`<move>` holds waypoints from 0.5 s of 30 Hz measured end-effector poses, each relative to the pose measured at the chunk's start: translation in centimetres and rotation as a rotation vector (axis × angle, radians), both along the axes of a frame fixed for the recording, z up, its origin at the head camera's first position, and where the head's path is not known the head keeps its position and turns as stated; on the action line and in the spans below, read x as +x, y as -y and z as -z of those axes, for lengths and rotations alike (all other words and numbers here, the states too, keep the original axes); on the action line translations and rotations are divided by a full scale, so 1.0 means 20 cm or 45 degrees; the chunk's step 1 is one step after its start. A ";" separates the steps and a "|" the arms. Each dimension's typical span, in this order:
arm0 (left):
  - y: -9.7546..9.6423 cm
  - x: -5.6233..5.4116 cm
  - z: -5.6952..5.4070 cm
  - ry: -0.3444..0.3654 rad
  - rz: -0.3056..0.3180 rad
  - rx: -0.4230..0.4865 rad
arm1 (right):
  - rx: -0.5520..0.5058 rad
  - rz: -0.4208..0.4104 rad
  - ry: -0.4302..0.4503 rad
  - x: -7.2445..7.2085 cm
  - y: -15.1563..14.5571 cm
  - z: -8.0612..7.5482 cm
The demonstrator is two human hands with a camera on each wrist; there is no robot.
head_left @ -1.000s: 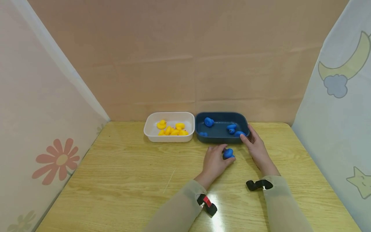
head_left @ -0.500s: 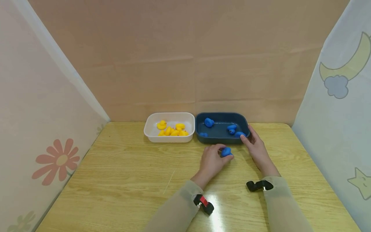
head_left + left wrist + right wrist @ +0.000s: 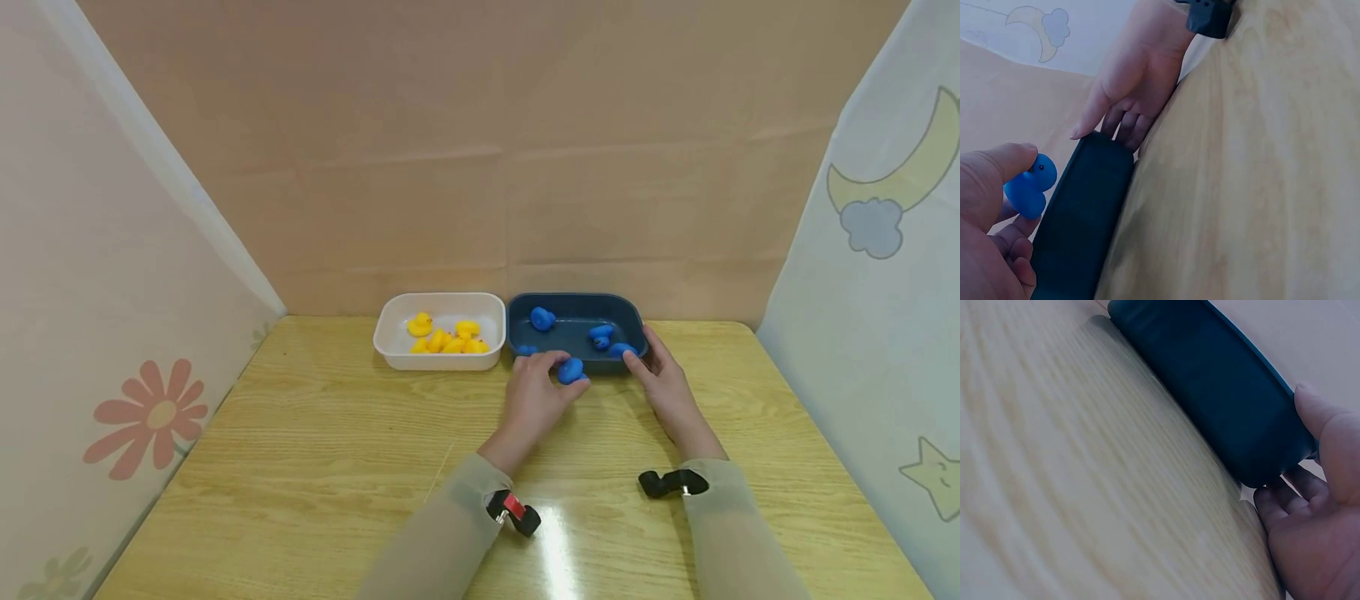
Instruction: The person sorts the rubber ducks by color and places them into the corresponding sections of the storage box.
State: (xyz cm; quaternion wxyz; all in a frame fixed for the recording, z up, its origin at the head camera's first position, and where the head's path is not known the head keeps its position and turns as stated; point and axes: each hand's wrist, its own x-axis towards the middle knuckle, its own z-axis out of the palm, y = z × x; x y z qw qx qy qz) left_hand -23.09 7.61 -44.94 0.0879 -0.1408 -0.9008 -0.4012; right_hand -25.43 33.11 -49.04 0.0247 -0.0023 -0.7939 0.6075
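Observation:
Between the thumb and fingers of my left hand (image 3: 534,392) is a small blue rubber duck (image 3: 571,371), held just in front of a dark blue tray (image 3: 555,361). The left wrist view shows the duck's (image 3: 1034,186) eye and rounded body, with the thumb across its top. My right hand (image 3: 669,392) grips the right end of the tray. In the right wrist view its thumb lies on the tray's (image 3: 1222,394) rim and its fingers touch the end wall. Several blue ducks (image 3: 542,318) lie inside this tray, one partly hidden behind the left hand.
A white tray (image 3: 442,362) with several yellow rubber ducks (image 3: 437,339) stands directly left of the blue one. Both are at the back of the wooden table (image 3: 337,450), before a brown backdrop (image 3: 390,192). Patterned cloths (image 3: 847,350) flank the table.
My left hand has moved left and toward the dark blue tray, taking the blue rubber duck from the table in front up to the tray's front wall. My right hand stays at the tray's end.

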 end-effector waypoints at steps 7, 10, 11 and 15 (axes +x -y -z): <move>0.04 -0.06 -0.05 -0.025 -0.024 -0.026 | -0.009 0.001 0.018 0.00 0.01 0.00; 0.04 -0.10 -0.06 -0.043 -0.042 -0.033 | -0.007 0.003 0.016 0.00 0.01 0.00; 0.04 -0.11 -0.06 -0.051 -0.047 -0.038 | -0.008 0.003 0.013 0.01 0.01 -0.01; 0.05 -0.15 -0.06 -0.076 -0.062 -0.076 | -0.011 0.000 0.004 0.01 0.01 -0.01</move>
